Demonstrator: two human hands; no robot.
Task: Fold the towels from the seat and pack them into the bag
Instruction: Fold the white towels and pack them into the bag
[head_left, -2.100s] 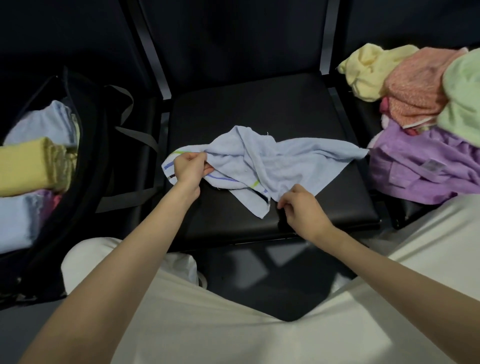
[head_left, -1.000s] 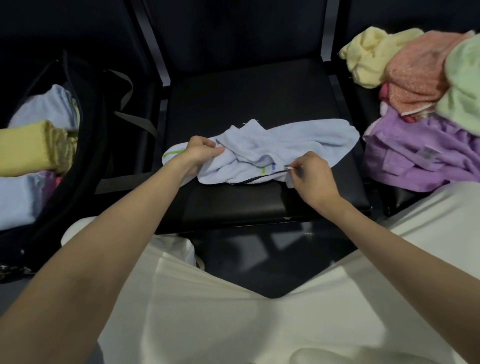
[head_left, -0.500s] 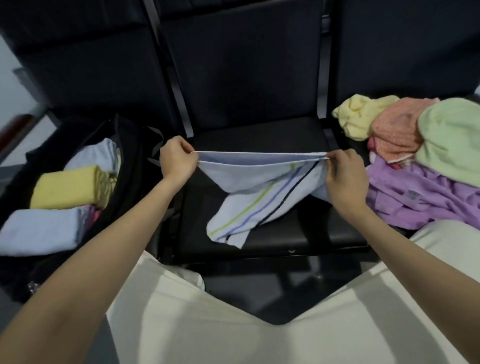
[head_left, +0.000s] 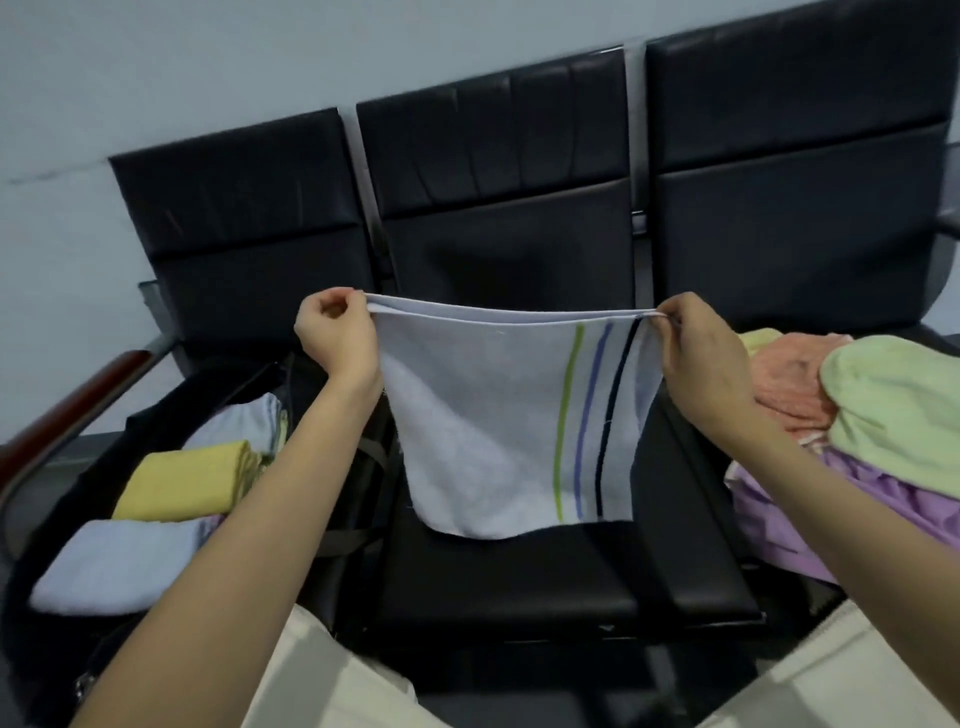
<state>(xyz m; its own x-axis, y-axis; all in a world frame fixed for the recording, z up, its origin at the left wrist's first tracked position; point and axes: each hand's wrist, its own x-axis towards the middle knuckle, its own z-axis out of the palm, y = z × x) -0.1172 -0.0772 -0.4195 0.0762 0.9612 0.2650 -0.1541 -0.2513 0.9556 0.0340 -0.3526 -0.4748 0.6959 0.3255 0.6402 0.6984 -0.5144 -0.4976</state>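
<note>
A light blue towel (head_left: 483, 415) with green, blue and black stripes hangs doubled over in the air above the middle seat (head_left: 519, 582). My left hand (head_left: 335, 332) pinches its upper left corners. My right hand (head_left: 696, 353) pinches the upper right corners, and the top edge is stretched taut between them. Its lower edge touches the seat cushion. On the left seat stands an open black bag (head_left: 62, 519) holding a folded yellow towel (head_left: 182, 480) and folded pale blue towels (head_left: 119, 566). A heap of unfolded towels (head_left: 883, 410), green, orange and purple, lies on the right seat.
Three black padded seats with tall backrests (head_left: 498, 171) stand in a row against a grey wall. A brown armrest (head_left: 62, 415) runs along the far left beside the bag. My light trousers (head_left: 332, 686) fill the lower edge of the view.
Both hands lifted the towel off the seat, drew its top edge taut and raised it higher. The towel now hangs flat and doubled. The view tilted upward.
</note>
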